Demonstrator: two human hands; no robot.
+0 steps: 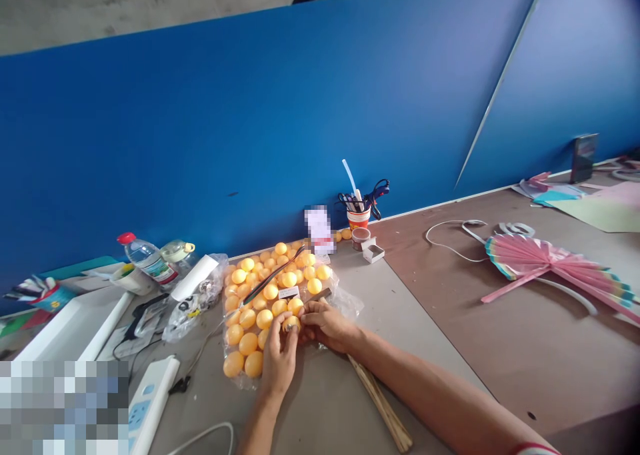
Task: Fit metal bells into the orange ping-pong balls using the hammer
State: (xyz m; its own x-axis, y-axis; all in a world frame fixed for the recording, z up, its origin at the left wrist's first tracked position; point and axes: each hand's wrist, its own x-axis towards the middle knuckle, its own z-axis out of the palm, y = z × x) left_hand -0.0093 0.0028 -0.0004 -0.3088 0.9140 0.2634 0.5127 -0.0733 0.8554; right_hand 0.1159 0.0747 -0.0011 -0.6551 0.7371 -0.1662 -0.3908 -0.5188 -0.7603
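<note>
My left hand (279, 358) and my right hand (326, 325) meet over one orange ball (291, 323), fingers of both pinched around it at the near edge of a clear plastic bag (345, 300) that is full of several orange ping-pong balls (255, 312). A dark thin rod (273, 277) lies across the balls. Wooden sticks (383, 405) lie on the table under my right forearm.
A paper cup (359, 216) with scissors and pens stands by the blue wall (280, 122). A water bottle (147, 258), a power strip (147, 402), a bag of small parts (187, 305) sit left. A pink folded fan (545, 263) and white cord lie right.
</note>
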